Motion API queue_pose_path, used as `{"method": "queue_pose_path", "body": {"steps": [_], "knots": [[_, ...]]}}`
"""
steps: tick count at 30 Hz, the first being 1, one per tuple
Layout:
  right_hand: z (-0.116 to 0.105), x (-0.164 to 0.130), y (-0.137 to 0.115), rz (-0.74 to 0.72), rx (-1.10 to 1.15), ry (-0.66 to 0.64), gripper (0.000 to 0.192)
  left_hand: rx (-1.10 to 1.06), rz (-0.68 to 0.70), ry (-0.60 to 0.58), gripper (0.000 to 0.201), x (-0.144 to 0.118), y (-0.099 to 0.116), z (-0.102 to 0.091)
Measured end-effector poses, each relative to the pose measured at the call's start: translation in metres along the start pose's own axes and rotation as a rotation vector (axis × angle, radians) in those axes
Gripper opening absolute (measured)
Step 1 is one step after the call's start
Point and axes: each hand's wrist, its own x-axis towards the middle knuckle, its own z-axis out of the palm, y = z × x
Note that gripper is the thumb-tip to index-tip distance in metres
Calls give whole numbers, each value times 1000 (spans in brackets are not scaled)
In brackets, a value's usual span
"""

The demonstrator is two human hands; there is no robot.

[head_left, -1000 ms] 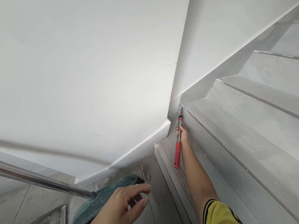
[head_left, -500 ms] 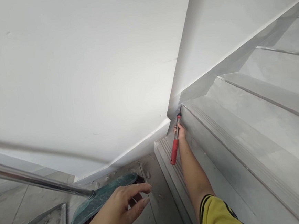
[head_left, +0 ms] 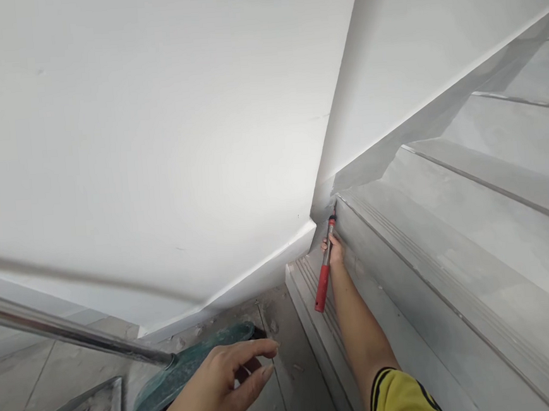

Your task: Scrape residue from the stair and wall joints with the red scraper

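In the far corner where the white wall [head_left: 156,145] meets the grey stairs [head_left: 471,228], the right hand [head_left: 336,251] is wrapped around a red-handled tool [head_left: 324,270], its tip set into the corner and its red grip pointing back toward the camera. Near left, the left hand [head_left: 222,387] hovers with fingers loosely spread, holding nothing, just above a green broom head [head_left: 183,371] on a metal pole [head_left: 65,329].

The single head-worn camera looked forward and down, close over grey tiled stairs [head_left: 448,242] toward a white wall corner [head_left: 320,183].
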Motion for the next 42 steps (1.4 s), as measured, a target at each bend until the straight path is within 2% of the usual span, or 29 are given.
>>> {"method": "queue_pose_path", "body": {"steps": [3,7,13,20,26,33,39,42], "knots": [[1,1,1,43,95,39,43,0,-5,-41,37,1,-1,1],[-1,1,-1,59,117,31,41,17,-1,1,36,1,0,0],[3,4,-3,74,142,21,41,43,-12,-53,35,2,3,0],[-10,-5,-8,38,128,-6,44,33,3,-36,36,4,7,-1],[5,-2,-9,50,166,41,43,31,-8,-71,37,5,8,-1],[-11,-15,-2,16,131,20,42,43,-3,-77,38,0,17,-7],[5,0,-5,61,143,27,39,56,-29,-58,36,1,15,-4],[-2,-5,-7,45,135,15,39,60,-21,-74,35,0,17,-4]]}}
